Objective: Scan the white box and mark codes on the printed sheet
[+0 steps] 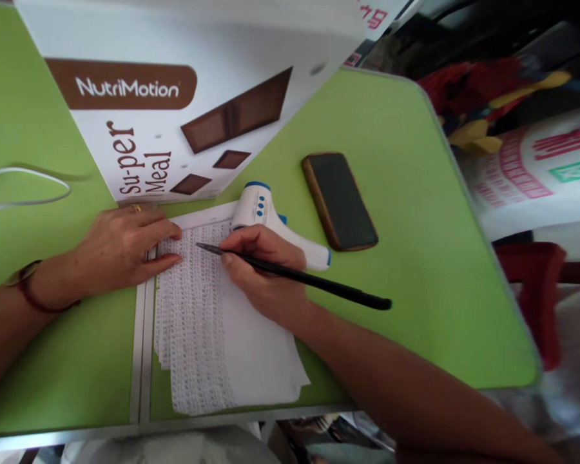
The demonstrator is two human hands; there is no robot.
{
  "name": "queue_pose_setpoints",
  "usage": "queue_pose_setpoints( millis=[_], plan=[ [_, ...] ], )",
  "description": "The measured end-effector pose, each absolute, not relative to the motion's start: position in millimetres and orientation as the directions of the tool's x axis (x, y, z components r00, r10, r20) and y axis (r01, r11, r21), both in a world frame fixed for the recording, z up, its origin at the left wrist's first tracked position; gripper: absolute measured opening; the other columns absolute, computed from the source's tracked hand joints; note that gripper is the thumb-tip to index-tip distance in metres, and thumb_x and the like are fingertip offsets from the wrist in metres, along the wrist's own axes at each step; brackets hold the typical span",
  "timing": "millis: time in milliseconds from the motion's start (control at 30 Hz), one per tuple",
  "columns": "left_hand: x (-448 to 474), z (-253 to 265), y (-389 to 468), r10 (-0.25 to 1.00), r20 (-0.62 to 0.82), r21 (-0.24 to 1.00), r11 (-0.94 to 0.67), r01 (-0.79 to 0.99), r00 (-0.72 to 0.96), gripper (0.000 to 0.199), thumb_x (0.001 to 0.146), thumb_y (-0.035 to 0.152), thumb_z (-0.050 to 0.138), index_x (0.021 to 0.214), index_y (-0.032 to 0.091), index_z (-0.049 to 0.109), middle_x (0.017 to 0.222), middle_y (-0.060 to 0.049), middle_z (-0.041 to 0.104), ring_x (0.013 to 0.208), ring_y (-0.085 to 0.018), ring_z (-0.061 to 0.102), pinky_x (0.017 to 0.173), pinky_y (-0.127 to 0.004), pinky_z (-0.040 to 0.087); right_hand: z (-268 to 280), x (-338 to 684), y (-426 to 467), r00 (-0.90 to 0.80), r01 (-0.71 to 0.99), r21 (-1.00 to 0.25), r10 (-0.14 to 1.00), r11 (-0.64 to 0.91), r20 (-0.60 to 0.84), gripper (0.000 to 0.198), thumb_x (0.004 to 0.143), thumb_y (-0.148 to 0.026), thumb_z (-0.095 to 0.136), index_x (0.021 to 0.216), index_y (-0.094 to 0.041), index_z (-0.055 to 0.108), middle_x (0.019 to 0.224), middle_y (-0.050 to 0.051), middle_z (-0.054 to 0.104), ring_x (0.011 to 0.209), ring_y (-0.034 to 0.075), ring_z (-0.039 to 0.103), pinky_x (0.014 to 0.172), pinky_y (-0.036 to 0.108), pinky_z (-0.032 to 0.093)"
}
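Between the thumb and fingers of my right hand is a slim black pen, its tip over the rows of small handwriting on a stack of paper sheets. Writing covers the left part of the top sheet; the right part is blank. My left hand lies flat, fingers extended, with the fingertips on the paper's upper left edge. A white and blue infrared thermometer lies just beyond my right hand, partly hidden by it.
A large white NutriMotion box stands at the back of the green table. A phone in a brown case lies right of the thermometer. A white cable is at left. A red chair and printed sacks stand beyond the right edge.
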State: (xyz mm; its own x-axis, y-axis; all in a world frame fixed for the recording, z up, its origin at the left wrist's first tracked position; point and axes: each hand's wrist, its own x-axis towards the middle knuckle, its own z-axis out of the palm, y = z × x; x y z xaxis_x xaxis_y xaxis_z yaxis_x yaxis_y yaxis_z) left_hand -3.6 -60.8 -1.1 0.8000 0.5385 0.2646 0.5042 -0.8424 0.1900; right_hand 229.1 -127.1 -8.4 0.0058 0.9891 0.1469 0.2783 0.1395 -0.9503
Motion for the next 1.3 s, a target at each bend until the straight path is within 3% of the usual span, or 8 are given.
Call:
queue_pose_setpoints(
  millis=[633, 1300],
  plan=[
    [-3.2, -5.8, -60.7, 0.520, 0.288, 0.175, -0.854, 0.489, 0.804, 0.027, 0.102, 0.038, 0.052, 0.102, 0.021, 0.072, 0.089, -0.005, 0.071, 0.078, -0.019, 0.065, 0.069, -0.029, 0.047, -15.0, 226.6, -125.4, -0.015, 0.425, -0.878, 0.971, 0.222, 0.238, 0.004, 0.081, -0.019, 0.068, 0.080, -0.023, 0.068, 0.065, -0.003, 0.069, 0.055, 0.011, 0.060, 0.050, 0.023, 0.049],
    [-2.1, -8.1, -60.8, 0.427, 0.366, 0.117, -0.903, 0.414, 0.827, 0.033, 0.106, 0.035, 0.045, 0.103, 0.022, 0.076, 0.086, -0.005, 0.071, 0.075, -0.018, 0.065, 0.065, -0.030, 0.048, -14.6, 225.8, -124.6, -0.027, 0.483, -0.853, 0.977, 0.200, 0.214, 0.002, 0.082, -0.023, 0.066, 0.080, -0.023, 0.067, 0.065, -0.003, 0.069, 0.054, 0.011, 0.059, 0.050, 0.024, 0.049]
  ],
)
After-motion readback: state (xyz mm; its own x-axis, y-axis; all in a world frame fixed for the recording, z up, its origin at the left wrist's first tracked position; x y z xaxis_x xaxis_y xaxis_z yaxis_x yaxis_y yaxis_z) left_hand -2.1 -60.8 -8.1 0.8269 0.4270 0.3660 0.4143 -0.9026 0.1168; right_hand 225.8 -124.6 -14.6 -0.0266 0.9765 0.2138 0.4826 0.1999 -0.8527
